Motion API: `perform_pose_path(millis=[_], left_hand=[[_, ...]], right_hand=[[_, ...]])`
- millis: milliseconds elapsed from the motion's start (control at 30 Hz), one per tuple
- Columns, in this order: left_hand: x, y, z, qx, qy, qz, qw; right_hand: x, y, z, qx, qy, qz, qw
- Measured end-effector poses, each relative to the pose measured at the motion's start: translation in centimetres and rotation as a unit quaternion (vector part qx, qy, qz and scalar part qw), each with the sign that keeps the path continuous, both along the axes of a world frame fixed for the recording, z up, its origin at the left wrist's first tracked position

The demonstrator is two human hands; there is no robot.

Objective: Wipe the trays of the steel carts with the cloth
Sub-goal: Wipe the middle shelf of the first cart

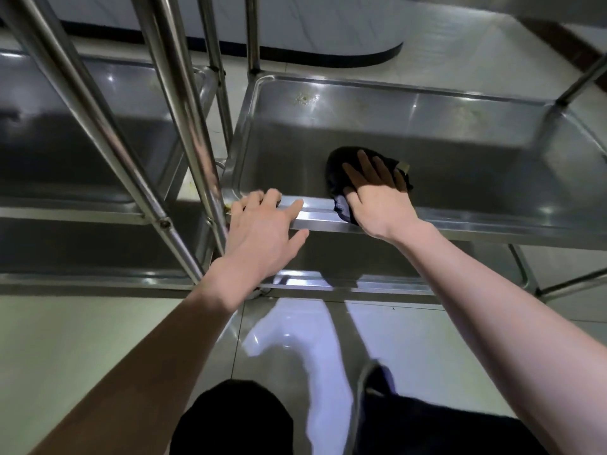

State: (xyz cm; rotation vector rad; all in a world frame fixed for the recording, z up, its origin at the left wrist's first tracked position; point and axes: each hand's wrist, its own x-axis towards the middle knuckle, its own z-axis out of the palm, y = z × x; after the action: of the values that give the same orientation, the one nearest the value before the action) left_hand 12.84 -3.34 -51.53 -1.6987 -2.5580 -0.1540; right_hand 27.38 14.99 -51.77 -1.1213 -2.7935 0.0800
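Two steel carts stand side by side on a pale tiled floor (98, 339). The right cart's tray (460, 152) is the larger item in view; smears show near its far rim. The left cart (82, 133) sits just beside it, its upright posts (184, 103) crossing the view. The right hand (377, 195) lies flat, fingers spread, pressing a dark cloth (341, 165) onto the tray floor by the near rim. The left hand (262, 224), fingers loosely spread, rests on the near rim at the tray's left corner.
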Motion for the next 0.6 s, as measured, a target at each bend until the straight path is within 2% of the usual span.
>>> perform_pose_path(millis=[100, 400, 600], left_hand=[[-0.1, -0.2, -0.3, 0.01, 0.001, -0.003, 1.0], [-0.7, -0.8, 0.4, 0.023, -0.015, -0.004, 1.0], [-0.7, -0.8, 0.1, -0.021, -0.008, 0.013, 1.0]], right_hand=[[0.6, -0.5, -0.5, -0.035, 0.033, -0.006, 0.999], [-3.2, 0.2, -0.5, -0.104, 0.003, 0.015, 0.994], [-7.7, 0.9, -0.2, -0.115, -0.019, 0.08, 0.99]])
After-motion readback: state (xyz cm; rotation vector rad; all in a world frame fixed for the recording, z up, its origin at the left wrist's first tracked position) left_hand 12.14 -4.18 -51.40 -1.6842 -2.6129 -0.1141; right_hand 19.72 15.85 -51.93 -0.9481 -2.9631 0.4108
